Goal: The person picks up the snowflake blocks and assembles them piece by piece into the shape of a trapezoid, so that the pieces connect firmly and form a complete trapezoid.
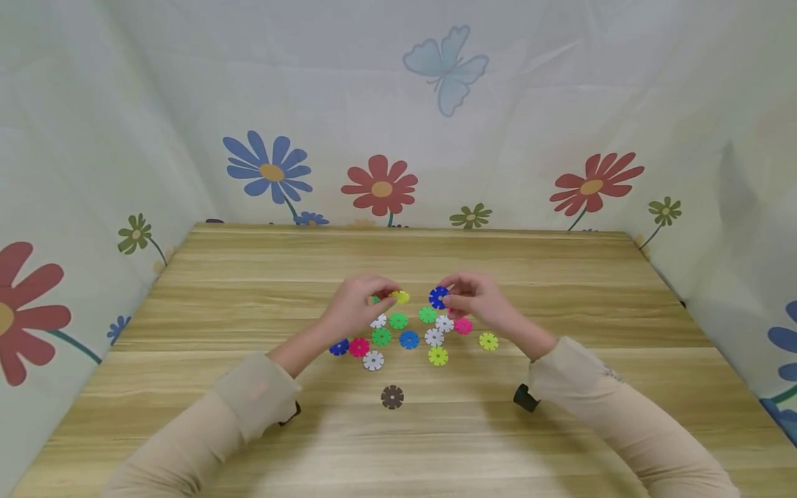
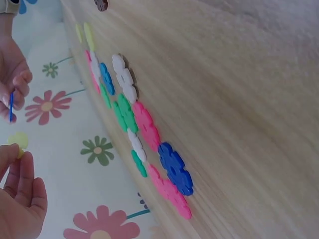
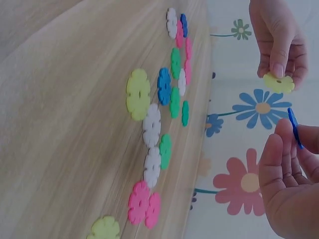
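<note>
In the head view my left hand (image 1: 361, 302) pinches a yellow notched plastic disc (image 1: 401, 297) above the table, thumb and fingers on its edge. Across from it my right hand (image 1: 478, 299) pinches a dark blue notched disc (image 1: 438, 297). The two discs are apart, with a gap between the hands. Seen from the right wrist, the yellow disc (image 3: 279, 83) shows its broad face, while the blue disc (image 3: 295, 128) is nearly edge-on. Below the hands lie loose discs of the same kind, among them a light blue one (image 1: 409, 339) and a green one (image 1: 398, 321).
The wooden table (image 1: 249, 263) bears several more discs in white, pink, green and yellow. A brown disc (image 1: 392, 397) lies nearer the front, and a yellow one (image 1: 488, 342) sits at the right. A patterned curtain (image 1: 349, 90) hangs behind the table and at its sides.
</note>
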Tool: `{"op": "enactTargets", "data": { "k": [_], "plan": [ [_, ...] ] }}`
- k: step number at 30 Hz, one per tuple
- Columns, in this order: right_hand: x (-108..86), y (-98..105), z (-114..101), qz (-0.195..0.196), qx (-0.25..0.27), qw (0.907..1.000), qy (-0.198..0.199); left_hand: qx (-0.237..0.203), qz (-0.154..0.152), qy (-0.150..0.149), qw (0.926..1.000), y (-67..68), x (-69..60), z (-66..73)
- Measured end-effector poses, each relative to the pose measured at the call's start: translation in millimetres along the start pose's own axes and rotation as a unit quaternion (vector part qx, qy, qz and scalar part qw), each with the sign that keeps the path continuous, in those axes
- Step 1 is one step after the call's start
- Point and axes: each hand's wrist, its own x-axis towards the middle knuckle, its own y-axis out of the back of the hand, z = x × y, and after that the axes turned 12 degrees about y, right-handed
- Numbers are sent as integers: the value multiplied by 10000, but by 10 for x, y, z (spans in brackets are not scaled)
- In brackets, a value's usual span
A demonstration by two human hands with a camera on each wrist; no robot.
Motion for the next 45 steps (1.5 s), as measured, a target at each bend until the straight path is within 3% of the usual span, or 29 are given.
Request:
{"op": "enactTargets", "data": {
  "k": [19,34,45],
  "plan": [
    [-18,-162,-48,-271,299,9989,-229,329,213,-952,9947,-59,-64,120],
    [-100,-253,-78,-185,838,9957,-360,565,610,-1751,9810,-91,-130,137],
    [-157,-279,-134,-75,1099,9926,-516,541,939,-2149,9706,-74,-196,200]
  ]
}}
